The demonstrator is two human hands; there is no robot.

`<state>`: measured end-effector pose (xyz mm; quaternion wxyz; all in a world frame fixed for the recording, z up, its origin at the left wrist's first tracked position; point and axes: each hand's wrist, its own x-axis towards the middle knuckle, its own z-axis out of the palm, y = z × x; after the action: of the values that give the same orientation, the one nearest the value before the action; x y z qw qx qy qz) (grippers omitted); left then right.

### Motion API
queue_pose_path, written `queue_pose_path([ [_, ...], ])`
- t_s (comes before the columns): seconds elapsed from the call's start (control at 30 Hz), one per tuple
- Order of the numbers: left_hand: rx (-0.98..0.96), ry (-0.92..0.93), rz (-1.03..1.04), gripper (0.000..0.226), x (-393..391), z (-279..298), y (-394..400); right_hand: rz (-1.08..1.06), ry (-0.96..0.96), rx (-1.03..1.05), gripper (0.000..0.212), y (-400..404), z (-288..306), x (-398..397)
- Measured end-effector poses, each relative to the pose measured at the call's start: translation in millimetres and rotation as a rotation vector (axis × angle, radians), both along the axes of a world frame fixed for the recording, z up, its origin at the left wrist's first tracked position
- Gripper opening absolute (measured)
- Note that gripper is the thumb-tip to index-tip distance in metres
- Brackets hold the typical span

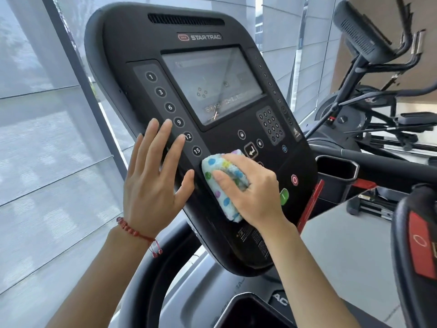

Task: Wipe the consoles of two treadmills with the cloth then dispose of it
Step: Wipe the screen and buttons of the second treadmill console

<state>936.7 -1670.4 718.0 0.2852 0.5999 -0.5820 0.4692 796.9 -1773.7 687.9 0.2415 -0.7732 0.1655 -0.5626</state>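
A black treadmill console (146, 41) with a grey screen (212, 84) and numbered buttons fills the middle of the head view. My left hand (153, 183) lies flat with spread fingers on the console's lower left edge, beside buttons 9 to 15. My right hand (253, 190) grips a folded white cloth (212, 166) with coloured dots and presses it on the console's lower panel, just left of the red and green buttons. Part of a second console (416, 247), with a red panel, shows at the right edge.
A cup holder (335, 171) and a red safety clip (312, 204) sit to the right of the console. Other gym machines (369, 43) stand at the back right. Window blinds (47, 138) cover the left. A curved black handrail (151, 275) runs below the console.
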Motion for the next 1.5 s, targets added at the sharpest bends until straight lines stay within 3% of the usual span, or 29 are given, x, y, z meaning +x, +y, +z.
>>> queue_pose_path([
  [0.1, -0.001, 0.01, -0.009, 0.041, -1, -1, 1, -0.017, -0.003, -0.015, 0.037, -4, -1, -2],
  [0.23, 0.001, -0.004, -0.017, 0.039, -3, -2, 3, -0.103, 0.016, 0.122, 0.038, -45, 5, -10],
  [0.4, 0.014, -0.023, 0.012, 0.04, -13, -9, 0, -0.246, 0.06, 0.258, 0.024, -87, 7, -19],
  [0.87, 0.022, -0.031, 0.032, 0.042, -18, -16, -3, -0.108, -0.04, 0.001, 0.043, -1, -49, -28],
  [1.17, 0.021, -0.02, 0.017, 0.042, -20, -24, -4, -0.436, 0.144, 0.513, 0.027, -91, -48, -64],
  [1.5, 0.013, -0.045, 0.02, 0.04, -19, -23, -5, -0.437, 0.06, 0.455, 0.022, -66, -56, -54],
])
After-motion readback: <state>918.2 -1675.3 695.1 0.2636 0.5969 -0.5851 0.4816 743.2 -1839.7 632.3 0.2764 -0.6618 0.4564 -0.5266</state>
